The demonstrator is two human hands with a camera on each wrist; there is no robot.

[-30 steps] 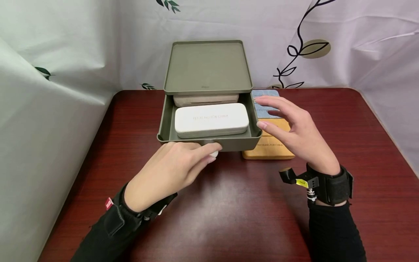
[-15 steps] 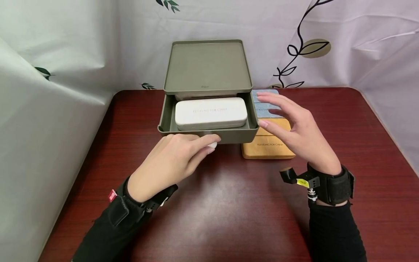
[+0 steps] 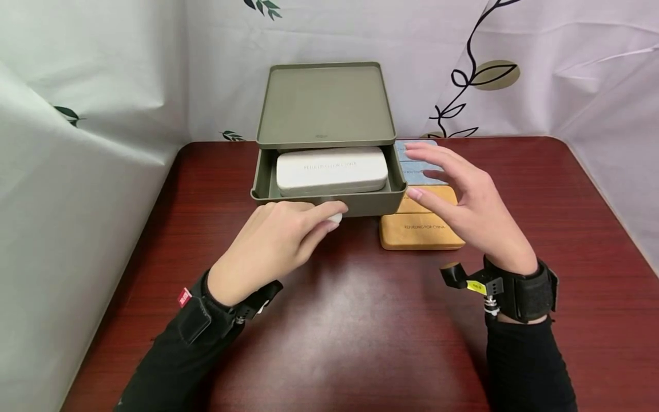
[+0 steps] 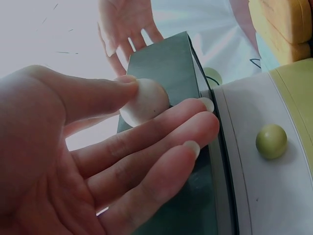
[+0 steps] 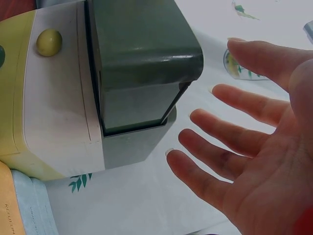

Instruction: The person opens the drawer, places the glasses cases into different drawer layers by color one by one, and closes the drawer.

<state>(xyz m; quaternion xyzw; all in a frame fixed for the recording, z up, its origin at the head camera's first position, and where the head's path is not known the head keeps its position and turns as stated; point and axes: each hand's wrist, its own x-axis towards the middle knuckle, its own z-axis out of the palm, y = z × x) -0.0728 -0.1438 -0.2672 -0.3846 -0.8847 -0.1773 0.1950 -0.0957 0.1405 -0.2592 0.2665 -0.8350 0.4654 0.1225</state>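
Note:
My left hand [image 3: 275, 243] pinches the round white drawer knob [image 4: 145, 102] between thumb and index finger. The knob belongs to an olive-green drawer [image 3: 373, 204], which stands partly out of a small drawer cabinet [image 3: 326, 106]. Inside the drawer lies a white glasses case [image 3: 332, 170] printed "REFUELING FOR CHINA", its back edge close to the cabinet top. My right hand [image 3: 473, 197] hovers beside the drawer's right side with its fingers spread and relaxed. Nothing is in its grasp, as the right wrist view also shows.
To the cabinet's right stand yellow cases [image 3: 422, 230] and, behind them, light blue cases [image 3: 419, 173]. Below the green drawer are a pale drawer [image 5: 56, 98] with a yellow-green knob [image 5: 49, 42] and a yellow one. White patterned cloth hangs around the dark red table [image 3: 360, 332].
The green drawer has slid further into the cabinet, my left hand moving away from me with it. A beige case behind the white one has gone out of sight. My right hand hardly moves.

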